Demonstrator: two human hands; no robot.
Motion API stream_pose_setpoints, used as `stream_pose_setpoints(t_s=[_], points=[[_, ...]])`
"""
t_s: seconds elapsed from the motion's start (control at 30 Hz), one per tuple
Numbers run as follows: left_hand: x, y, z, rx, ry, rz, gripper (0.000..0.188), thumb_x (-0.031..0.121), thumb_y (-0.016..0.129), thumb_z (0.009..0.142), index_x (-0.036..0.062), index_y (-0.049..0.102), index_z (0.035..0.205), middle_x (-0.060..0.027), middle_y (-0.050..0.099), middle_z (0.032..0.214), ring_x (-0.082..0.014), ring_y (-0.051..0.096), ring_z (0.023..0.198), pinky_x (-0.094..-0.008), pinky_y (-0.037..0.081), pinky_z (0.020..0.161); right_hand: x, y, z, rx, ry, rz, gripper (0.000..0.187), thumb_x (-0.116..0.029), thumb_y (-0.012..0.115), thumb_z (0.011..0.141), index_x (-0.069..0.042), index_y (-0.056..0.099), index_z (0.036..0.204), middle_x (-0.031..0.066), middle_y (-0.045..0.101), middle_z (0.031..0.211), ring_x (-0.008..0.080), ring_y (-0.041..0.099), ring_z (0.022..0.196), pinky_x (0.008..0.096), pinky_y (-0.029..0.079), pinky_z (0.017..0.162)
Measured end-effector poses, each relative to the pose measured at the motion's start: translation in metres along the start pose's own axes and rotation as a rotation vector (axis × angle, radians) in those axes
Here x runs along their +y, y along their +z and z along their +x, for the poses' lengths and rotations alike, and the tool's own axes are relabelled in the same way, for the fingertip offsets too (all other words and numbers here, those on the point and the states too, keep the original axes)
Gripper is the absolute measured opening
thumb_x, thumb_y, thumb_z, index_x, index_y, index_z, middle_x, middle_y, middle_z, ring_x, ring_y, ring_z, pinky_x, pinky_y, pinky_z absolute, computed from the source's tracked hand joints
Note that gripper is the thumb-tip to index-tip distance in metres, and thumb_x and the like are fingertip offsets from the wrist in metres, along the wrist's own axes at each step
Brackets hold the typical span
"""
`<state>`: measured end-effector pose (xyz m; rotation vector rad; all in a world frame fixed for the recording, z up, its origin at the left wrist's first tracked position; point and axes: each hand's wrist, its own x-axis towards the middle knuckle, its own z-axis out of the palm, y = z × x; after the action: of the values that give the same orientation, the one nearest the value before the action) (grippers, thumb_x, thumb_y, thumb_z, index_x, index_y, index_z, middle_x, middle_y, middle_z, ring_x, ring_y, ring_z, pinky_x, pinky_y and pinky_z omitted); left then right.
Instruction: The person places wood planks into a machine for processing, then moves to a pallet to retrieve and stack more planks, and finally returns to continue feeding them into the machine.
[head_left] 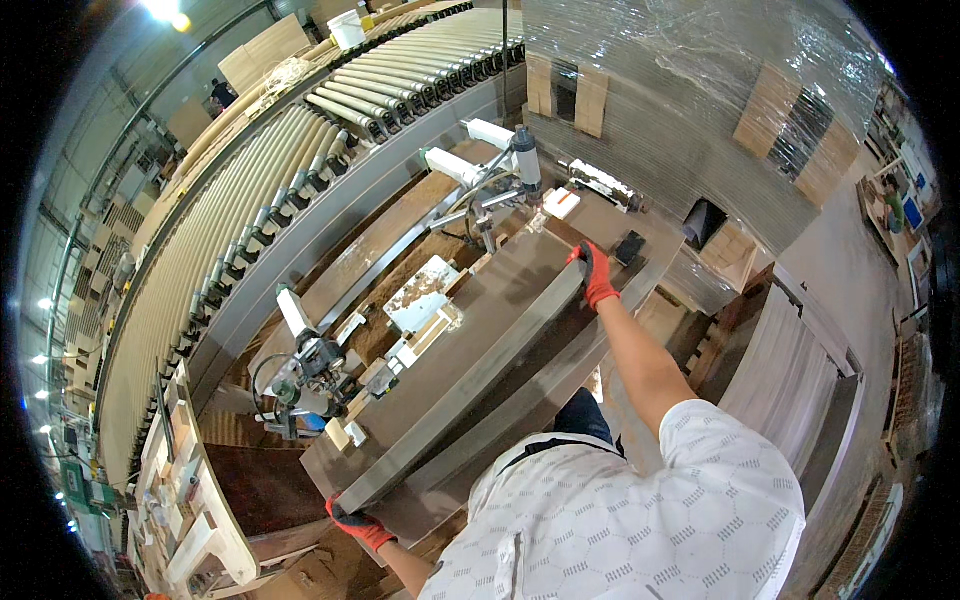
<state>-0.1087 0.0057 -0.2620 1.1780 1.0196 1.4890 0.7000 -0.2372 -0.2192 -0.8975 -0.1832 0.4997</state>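
Observation:
A long grey board (465, 390) spans the brown worktop in front of me, slanting from lower left to upper right. My left hand (358, 522), in a red and black glove, has its fingers closed round the near-left end. At the far-right end my right hand (597, 276), gloved in red, grips the same board. Nearer my body runs a second grey strip (515, 420); whether it is a separate piece I cannot tell. The brown worktop (510, 290) lies beyond the board. A small black object (629, 248) rests just right of my right hand.
Beyond the worktop stand two drill-like machine heads (525, 160) (315, 375) with hoses. White blocks (562, 204) sit along the worktop's far edge. A roller conveyor (250, 190) curves behind. Film-wrapped stacked panels (650, 130) rise at the far right, and pale boards (775, 370) are stacked on my right.

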Motion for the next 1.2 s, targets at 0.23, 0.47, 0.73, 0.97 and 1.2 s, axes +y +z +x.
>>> stream_pose_setpoints(t_s=[0.23,0.47,0.73,0.97,1.2], points=[[0.095,0.081,-0.035,0.172,0.261,0.241,0.047,0.033,0.048,0.109,0.0009,0.059,0.141,-0.0135,0.062,0.137,-0.0292,0.058,0.124,-0.0470,0.044,0.112,-0.048,-0.010,-0.042,0.299,-0.525,-0.207,0.026,-0.024,0.065,0.105,-0.009,0.060,0.085,0.0028,0.058,0.081,0.0163,0.056,0.077,0.0317,0.049,0.076],[0.196,0.200,-0.062,-0.009,0.467,0.378,0.033,0.021,0.051,0.106,-0.0027,0.064,0.126,-0.0128,0.062,0.131,-0.0257,0.060,0.116,-0.0443,0.045,0.107,-0.088,0.028,-0.188,-0.856,-0.656,-1.809,0.061,-0.041,0.086,0.075,-0.018,0.070,0.129,0.0071,0.070,0.129,0.0306,0.058,0.131,0.0540,0.037,0.119],[0.238,0.394,-0.138,-1.223,0.504,0.594,0.050,0.024,0.073,0.094,0.0031,0.061,0.138,-0.0196,0.066,0.135,-0.0324,0.064,0.122,-0.0414,0.050,0.105,-0.070,0.025,-0.194,-0.961,-0.588,-1.702,0.064,-0.039,0.086,0.072,-0.022,0.069,0.132,0.0027,0.069,0.126,0.0270,0.059,0.129,0.0570,0.031,0.124],[0.237,0.418,-0.190,-1.272,0.561,0.918,0.069,0.034,0.081,0.087,0.0077,0.055,0.145,-0.0207,0.067,0.120,-0.0387,0.068,0.110,-0.0498,0.056,0.090,-0.171,0.098,-0.222,-0.857,-0.664,-1.618,0.061,-0.039,0.088,0.074,-0.024,0.071,0.130,0.0012,0.069,0.132,0.0270,0.059,0.131,0.0584,0.029,0.125],[0.201,0.446,-0.095,-1.109,0.450,0.967,0.058,0.044,0.081,0.091,0.0092,0.064,0.134,-0.0150,0.072,0.124,-0.0370,0.072,0.106,-0.0476,0.059,0.088,-0.131,0.080,-0.206,0.084,-0.804,-1.390,0.051,-0.034,0.081,0.086,-0.012,0.069,0.131,0.0130,0.067,0.134,0.0376,0.058,0.130,0.0536,0.038,0.117]])
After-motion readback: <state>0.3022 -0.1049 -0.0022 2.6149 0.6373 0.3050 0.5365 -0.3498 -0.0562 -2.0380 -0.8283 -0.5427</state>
